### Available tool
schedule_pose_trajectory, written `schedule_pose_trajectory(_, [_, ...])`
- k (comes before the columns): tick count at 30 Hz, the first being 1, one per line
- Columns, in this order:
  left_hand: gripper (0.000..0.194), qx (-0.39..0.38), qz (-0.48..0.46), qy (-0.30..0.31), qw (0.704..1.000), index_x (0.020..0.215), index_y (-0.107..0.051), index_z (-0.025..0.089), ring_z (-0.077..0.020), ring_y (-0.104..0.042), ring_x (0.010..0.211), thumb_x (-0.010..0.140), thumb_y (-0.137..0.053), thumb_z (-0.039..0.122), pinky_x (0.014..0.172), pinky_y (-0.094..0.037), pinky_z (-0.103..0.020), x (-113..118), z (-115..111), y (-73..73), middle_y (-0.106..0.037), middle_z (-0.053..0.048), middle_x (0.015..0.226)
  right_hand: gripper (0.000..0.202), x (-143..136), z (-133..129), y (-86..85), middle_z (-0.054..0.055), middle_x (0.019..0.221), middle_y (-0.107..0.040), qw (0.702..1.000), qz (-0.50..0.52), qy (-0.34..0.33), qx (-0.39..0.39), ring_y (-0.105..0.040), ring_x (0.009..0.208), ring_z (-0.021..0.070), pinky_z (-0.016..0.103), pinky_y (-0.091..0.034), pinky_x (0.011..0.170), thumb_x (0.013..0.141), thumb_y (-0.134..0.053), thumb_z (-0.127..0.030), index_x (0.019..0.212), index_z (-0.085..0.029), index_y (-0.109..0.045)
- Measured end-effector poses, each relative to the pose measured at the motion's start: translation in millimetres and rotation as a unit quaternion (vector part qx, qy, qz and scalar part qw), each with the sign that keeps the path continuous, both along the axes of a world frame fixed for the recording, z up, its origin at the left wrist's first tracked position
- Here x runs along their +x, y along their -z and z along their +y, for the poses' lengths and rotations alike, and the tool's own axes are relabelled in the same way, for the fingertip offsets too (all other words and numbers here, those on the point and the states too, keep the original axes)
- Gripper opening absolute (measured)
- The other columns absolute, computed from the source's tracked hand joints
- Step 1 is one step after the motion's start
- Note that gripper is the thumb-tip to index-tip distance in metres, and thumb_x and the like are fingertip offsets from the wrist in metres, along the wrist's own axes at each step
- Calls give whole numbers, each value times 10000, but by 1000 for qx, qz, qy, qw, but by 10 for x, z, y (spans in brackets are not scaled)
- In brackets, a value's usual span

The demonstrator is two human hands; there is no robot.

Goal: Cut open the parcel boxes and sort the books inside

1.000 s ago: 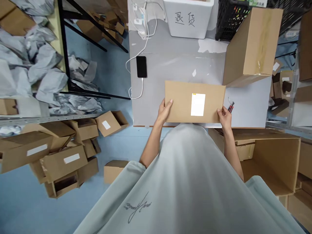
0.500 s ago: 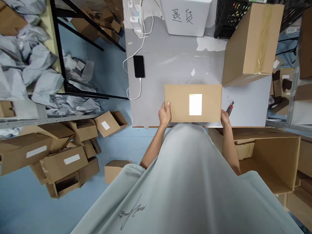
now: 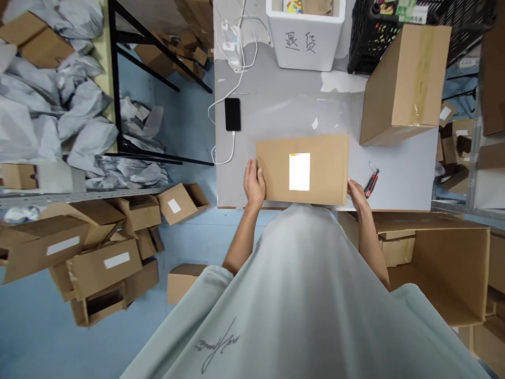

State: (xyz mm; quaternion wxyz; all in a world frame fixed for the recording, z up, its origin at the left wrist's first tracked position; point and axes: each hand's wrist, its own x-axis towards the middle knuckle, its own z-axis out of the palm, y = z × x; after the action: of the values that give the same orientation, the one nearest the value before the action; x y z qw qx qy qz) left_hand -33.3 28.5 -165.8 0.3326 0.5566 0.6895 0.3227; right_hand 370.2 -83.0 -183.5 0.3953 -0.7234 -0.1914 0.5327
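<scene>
A flat brown cardboard box (image 3: 272,171) with a white label (image 3: 299,172) lies at the front edge of the grey table, slightly tilted. My left hand (image 3: 253,184) presses on its left end, fingers fairly straight along the side and thumb by the top edge. At the right end, my right hand (image 3: 357,195) grips the lower corner with bent fingers, the fingertips partly hidden. Between them the two hands hold the box. A red and black cutter (image 3: 371,183) lies on the table just right of my right hand.
A tall taped carton (image 3: 406,84) stands at the table's right, before a black crate (image 3: 357,47). Behind are a white bin (image 3: 305,47) and a power strip (image 3: 231,45). A phone (image 3: 232,114) charges at left. Boxes (image 3: 106,263) pile on the floor; an open carton (image 3: 445,273) is lower right.
The box has shifted a little left relative to the table and turned slightly. My left hand's fingers have straightened along its side. The gap between my right hand and the cutter has widened.
</scene>
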Motion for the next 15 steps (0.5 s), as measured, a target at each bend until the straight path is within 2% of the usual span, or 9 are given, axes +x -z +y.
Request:
schedule_pose_trajectory(2, [713,38,-4,40,998,1612,-681,192,-319,-312,1793,1150,-483,698,1481,-236,-497,55,-36,-218,-463,-164,1847,698,-108,-3,-79,8,938,-791,1000,3,3,18,-756,979,237,360,-638,903,738,-805,-944,905,-276,-687])
schedule_pose_trajectory(3, [701,46,-21,63,997,1613,-688,213,-315,-285,1803,1155,-476,700,1486,-220,-505,130,-82,-347,-453,-144,1857,716,-174,5,-119,5,924,-777,1000,5,3,26,-755,969,234,355,-638,888,722,-808,-961,901,-282,-669])
schedule_pose_trajectory(6, [683,20,-90,127,988,1724,-579,337,-304,-259,1810,1159,-492,711,1492,-193,-537,464,-283,-741,-394,-65,1896,736,-396,63,-258,9,942,-788,999,5,5,51,-778,998,252,368,-655,895,704,-818,-975,929,-297,-639])
schedule_pose_trajectory(8, [760,-9,-95,134,986,1788,-474,401,-336,-131,1835,1119,-576,747,1498,-98,-586,652,-392,-945,-268,-25,1945,745,-536,109,-383,24,1001,-830,997,-6,2,76,-809,1049,277,398,-671,933,729,-814,-964,1028,-303,-646])
schedule_pose_trajectory(11, [882,-17,-98,135,986,1824,-392,419,-373,-36,1839,1067,-637,800,1491,-30,-625,709,-389,-1112,-160,-9,1971,793,-696,126,-660,72,1082,-882,993,-33,-6,110,-846,1113,315,449,-688,984,789,-808,-932,1224,-289,-643])
schedule_pose_trajectory(15, [818,9,-171,159,972,1792,-453,395,-324,-191,1825,1107,-490,841,1503,-145,-540,529,-210,-1133,-309,-1,1934,728,-811,28,-1179,134,1251,-887,985,-73,-12,155,-849,1229,334,492,-692,1069,917,-810,-814,1377,-275,-642])
